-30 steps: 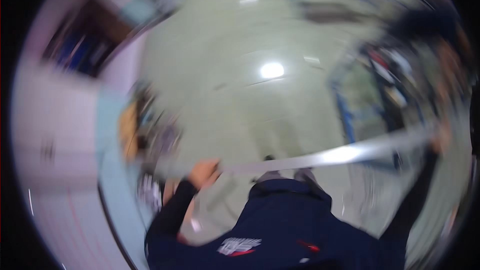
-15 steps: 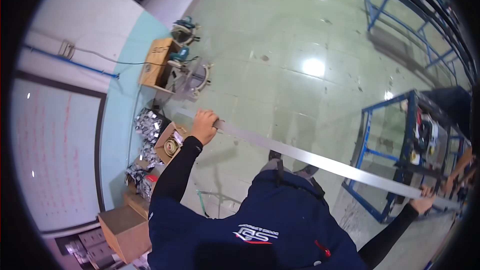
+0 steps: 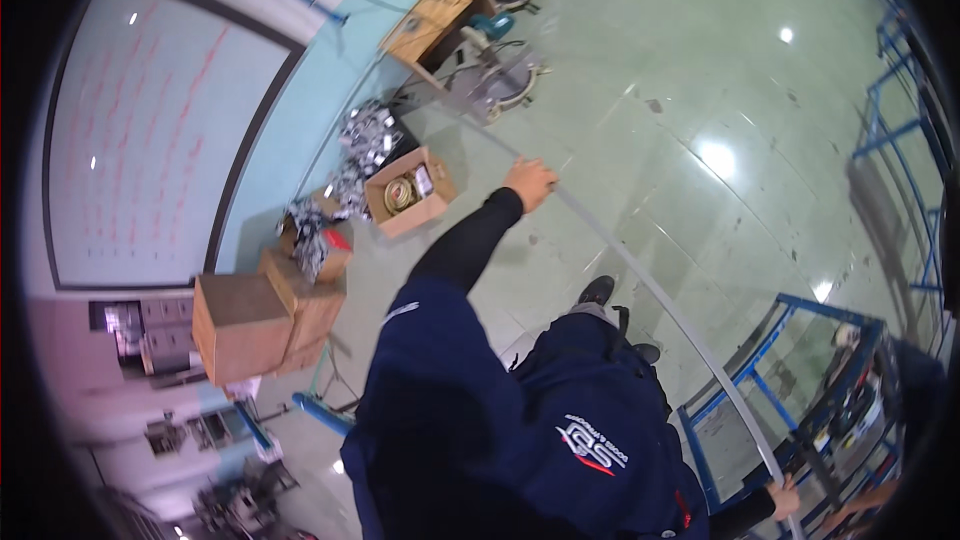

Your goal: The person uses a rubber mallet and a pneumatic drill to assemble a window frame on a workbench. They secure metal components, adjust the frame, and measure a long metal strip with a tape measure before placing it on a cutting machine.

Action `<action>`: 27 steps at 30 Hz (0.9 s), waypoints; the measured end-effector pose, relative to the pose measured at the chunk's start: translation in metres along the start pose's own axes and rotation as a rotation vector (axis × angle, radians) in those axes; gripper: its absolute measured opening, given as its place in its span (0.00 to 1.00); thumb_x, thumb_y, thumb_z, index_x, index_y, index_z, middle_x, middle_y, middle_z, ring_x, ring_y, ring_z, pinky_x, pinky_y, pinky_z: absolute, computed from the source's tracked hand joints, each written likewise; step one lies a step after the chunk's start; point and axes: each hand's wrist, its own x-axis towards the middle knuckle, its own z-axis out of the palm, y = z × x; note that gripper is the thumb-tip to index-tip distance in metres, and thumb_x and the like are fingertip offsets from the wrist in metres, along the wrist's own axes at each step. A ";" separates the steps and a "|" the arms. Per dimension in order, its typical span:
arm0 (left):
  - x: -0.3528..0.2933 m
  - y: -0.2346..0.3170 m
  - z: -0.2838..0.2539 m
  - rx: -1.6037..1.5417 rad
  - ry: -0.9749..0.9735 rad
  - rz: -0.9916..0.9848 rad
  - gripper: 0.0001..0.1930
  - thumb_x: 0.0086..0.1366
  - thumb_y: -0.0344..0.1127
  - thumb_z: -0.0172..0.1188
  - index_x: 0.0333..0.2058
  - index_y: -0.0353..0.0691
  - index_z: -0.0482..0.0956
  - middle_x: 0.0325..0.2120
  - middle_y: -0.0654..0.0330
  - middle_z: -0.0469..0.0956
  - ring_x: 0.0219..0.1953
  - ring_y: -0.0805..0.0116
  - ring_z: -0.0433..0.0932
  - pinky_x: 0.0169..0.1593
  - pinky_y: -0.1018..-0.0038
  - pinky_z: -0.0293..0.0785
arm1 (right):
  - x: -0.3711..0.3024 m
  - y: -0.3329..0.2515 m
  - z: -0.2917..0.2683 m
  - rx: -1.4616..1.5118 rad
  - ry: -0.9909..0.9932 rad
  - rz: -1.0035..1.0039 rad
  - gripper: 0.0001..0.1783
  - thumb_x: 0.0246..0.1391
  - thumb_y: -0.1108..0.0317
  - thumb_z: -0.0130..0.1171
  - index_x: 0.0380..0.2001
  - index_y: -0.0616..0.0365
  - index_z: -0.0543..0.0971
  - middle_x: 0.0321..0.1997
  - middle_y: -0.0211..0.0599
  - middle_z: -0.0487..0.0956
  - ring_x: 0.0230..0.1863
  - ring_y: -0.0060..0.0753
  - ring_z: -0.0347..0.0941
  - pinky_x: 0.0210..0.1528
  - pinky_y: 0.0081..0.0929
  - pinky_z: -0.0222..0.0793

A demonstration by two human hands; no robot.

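Note:
A long, thin silver metal profile (image 3: 668,302) runs aslant in front of my body. My left hand (image 3: 531,183) is closed around it toward its far end, and the far tip reaches past that hand to the floor near the saws. Close to the near end, at the lower right, my right hand (image 3: 783,500) grips the same profile, with its fingers partly hidden. The profile passes over the corner of a blue metal-framed bench (image 3: 765,335). Beside my right hand, another person's hand and forearm (image 3: 862,502) show at the bench.
Left of my left arm lie an open carton (image 3: 432,208) with a tape roll, a heap of metal offcuts (image 3: 370,137) and brown boxes (image 3: 245,325). Farther off are a wooden box (image 3: 440,15) and a mitre saw (image 3: 505,85). A whiteboard (image 3: 160,140) hangs on the left wall.
My body and view have turned left, so the surroundings have shifted rightward in the picture. The profile now slopes more steeply and shows a narrower face. Both hands keep hold of it.

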 end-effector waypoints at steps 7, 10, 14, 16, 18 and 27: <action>0.023 0.059 0.162 -1.045 0.274 -1.176 0.58 0.56 0.66 0.60 0.67 0.24 0.45 0.68 0.34 0.45 0.71 0.41 0.48 0.71 0.49 0.45 | 0.038 -0.083 -0.068 0.744 0.064 0.375 0.15 0.56 0.54 0.53 0.32 0.55 0.75 0.28 0.38 0.77 0.29 0.41 0.74 0.36 0.41 0.71; 0.022 0.116 0.228 -1.485 -0.007 -1.266 0.62 0.52 0.71 0.62 0.65 0.21 0.47 0.67 0.36 0.50 0.69 0.43 0.54 0.67 0.52 0.54 | 0.056 -0.089 -0.085 0.763 0.081 0.360 0.15 0.53 0.54 0.57 0.35 0.54 0.77 0.31 0.38 0.79 0.31 0.43 0.75 0.38 0.41 0.73; 0.030 0.172 0.201 -2.208 -0.127 -1.089 0.51 0.54 0.65 0.66 0.64 0.32 0.57 0.58 0.38 0.66 0.59 0.49 0.70 0.55 0.49 0.71 | 0.068 -0.057 -0.097 0.696 0.088 0.352 0.18 0.48 0.55 0.62 0.39 0.54 0.80 0.34 0.38 0.81 0.33 0.45 0.77 0.41 0.41 0.74; 0.034 0.176 0.196 -2.309 -0.085 -1.035 0.47 0.55 0.61 0.68 0.62 0.34 0.60 0.53 0.42 0.69 0.51 0.53 0.74 0.50 0.48 0.72 | 0.078 -0.069 -0.112 0.887 0.136 0.580 0.18 0.51 0.54 0.62 0.36 0.57 0.81 0.34 0.43 0.82 0.33 0.45 0.76 0.40 0.43 0.74; 0.064 0.185 0.184 -2.336 -0.077 -1.051 0.35 0.58 0.56 0.68 0.52 0.35 0.67 0.36 0.53 0.73 0.34 0.60 0.75 0.39 0.54 0.76 | 0.061 -0.062 -0.123 1.060 0.299 0.751 0.19 0.56 0.53 0.58 0.31 0.61 0.81 0.33 0.49 0.82 0.33 0.46 0.75 0.39 0.45 0.73; -0.022 0.202 0.067 -2.490 0.251 -1.069 0.18 0.68 0.50 0.57 0.30 0.41 0.66 0.19 0.61 0.66 0.24 0.66 0.74 0.33 0.61 0.82 | 0.086 -0.010 -0.115 1.256 0.085 0.674 0.25 0.57 0.54 0.57 0.54 0.55 0.78 0.52 0.44 0.80 0.51 0.41 0.76 0.52 0.40 0.71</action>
